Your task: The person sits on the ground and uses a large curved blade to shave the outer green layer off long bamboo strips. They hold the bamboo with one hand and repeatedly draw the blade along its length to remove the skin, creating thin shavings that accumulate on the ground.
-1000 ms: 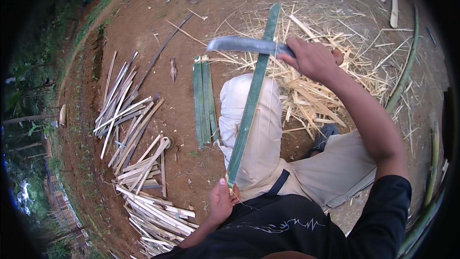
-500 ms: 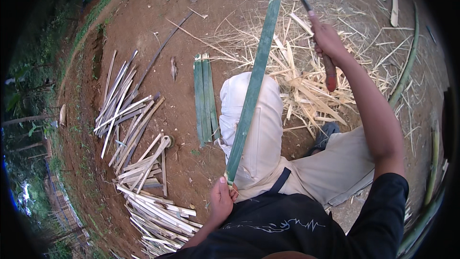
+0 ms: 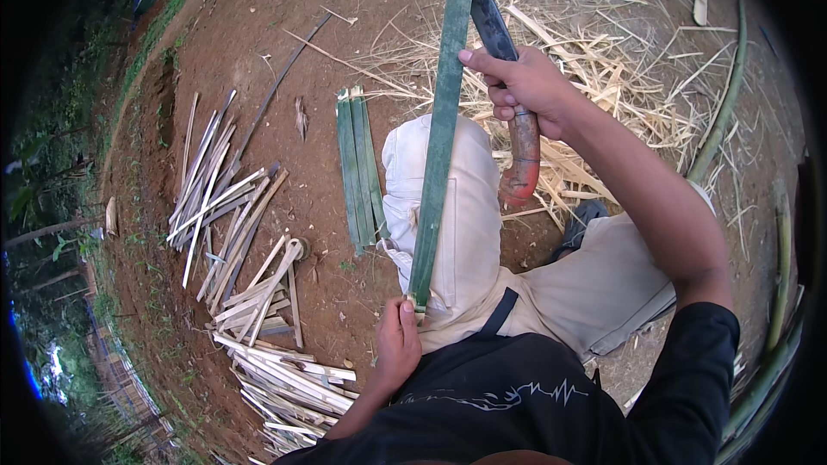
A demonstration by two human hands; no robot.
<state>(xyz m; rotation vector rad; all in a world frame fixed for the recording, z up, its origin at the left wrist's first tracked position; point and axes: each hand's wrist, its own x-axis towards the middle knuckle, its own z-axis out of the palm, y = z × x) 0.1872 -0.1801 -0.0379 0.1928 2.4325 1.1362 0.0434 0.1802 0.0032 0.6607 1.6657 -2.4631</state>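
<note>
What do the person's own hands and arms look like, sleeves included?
The left hand and right hand are bare, with no gloves or watches visible. The right sleeve is black and short, ending just above the elbow.

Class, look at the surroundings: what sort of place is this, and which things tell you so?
It looks like an outdoor work spot, perhaps a yard beside trees. Bare brown earth forms the ground, pale shavings lie heaped ahead, and split strips lie piled at the left.
</note>
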